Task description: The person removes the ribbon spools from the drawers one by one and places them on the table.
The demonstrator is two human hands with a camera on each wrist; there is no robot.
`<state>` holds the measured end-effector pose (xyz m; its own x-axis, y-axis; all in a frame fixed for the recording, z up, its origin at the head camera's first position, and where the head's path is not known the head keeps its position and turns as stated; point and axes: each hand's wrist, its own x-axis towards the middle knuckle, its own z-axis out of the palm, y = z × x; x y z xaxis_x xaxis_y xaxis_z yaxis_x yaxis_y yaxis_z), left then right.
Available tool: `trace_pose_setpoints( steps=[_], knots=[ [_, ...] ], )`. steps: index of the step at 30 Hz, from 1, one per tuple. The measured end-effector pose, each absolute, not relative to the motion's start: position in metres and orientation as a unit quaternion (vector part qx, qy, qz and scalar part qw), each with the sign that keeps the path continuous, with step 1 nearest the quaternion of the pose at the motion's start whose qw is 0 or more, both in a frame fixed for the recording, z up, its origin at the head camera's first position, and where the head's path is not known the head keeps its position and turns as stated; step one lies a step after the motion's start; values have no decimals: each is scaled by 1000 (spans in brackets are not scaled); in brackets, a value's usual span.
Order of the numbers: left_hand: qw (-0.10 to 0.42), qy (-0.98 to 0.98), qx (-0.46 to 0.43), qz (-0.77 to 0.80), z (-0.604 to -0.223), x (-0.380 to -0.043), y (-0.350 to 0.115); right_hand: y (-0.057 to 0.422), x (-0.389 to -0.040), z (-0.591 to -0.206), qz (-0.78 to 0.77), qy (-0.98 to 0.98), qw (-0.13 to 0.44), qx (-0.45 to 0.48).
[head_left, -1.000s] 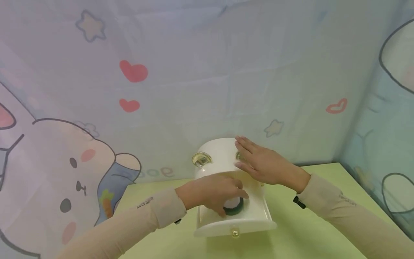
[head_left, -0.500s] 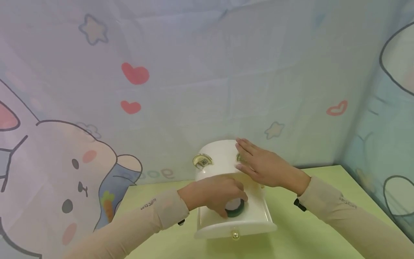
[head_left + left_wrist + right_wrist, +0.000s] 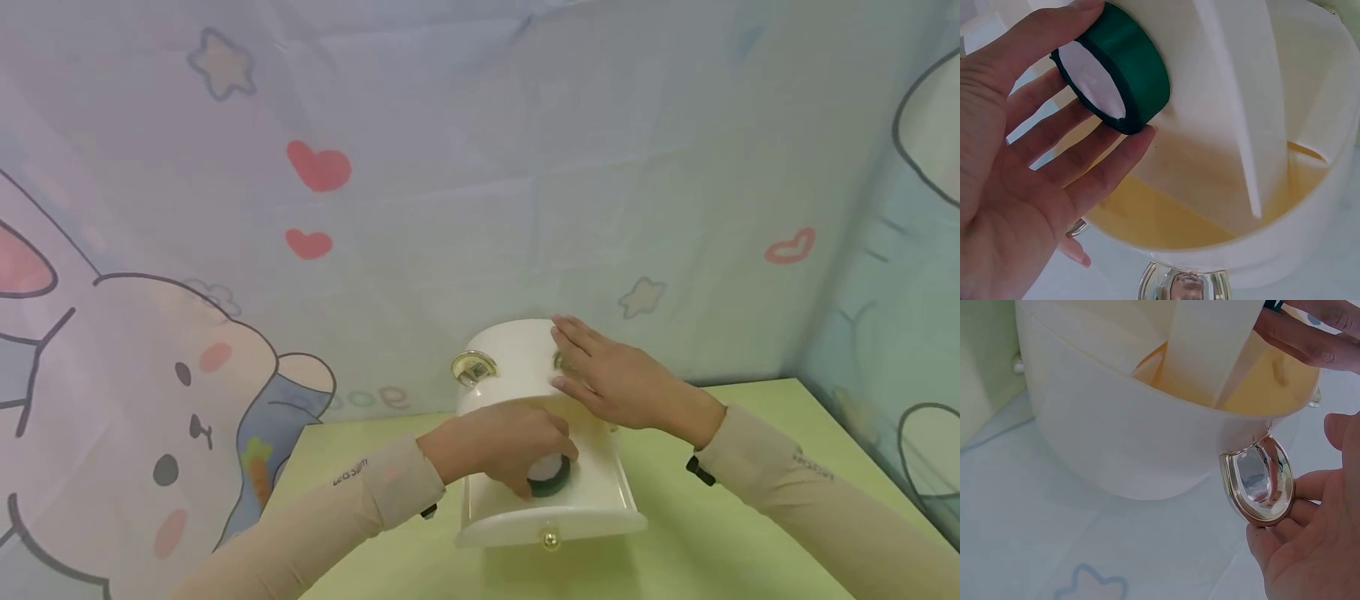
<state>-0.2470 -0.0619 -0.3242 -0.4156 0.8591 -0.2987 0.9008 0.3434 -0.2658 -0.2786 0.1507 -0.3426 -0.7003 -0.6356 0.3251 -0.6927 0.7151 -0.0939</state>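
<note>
A white round-topped box [image 3: 517, 358] stands on the table, its front drawer [image 3: 600, 492] pulled out toward me. Over the drawer, my left hand [image 3: 498, 440] holds a roll of green ribbon [image 3: 553, 480] with a white centre. Thumb and fingertips grip the roll's edge from opposite sides in the left wrist view, where the green ribbon roll [image 3: 1138, 69] appears tilted. My right hand [image 3: 622, 375] lies with extended fingers against the box's upper right side. In the right wrist view its fingers touch a shiny gold ear-shaped fitting [image 3: 1266, 487].
A second gold fitting [image 3: 474, 367] sits on the box's left side, and a gold knob [image 3: 551, 540] on the drawer front. The pale green table [image 3: 705, 508] reaches back to a cartoon-printed cloth wall [image 3: 450, 167]; another cloth wall [image 3: 892, 292] stands on the right.
The head view has shifted slightly. Both hands keep nearly the same places, the left still gripping the ribbon roll over the drawer and the right still on the box.
</note>
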Motion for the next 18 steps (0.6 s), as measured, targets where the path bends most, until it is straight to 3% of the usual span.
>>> trace_pose_setpoints(
  steps=[18],
  knots=[
    [94,844,505,-154,-305,-240,-66,148,-280,-344,113,-916,134,361]
  ],
)
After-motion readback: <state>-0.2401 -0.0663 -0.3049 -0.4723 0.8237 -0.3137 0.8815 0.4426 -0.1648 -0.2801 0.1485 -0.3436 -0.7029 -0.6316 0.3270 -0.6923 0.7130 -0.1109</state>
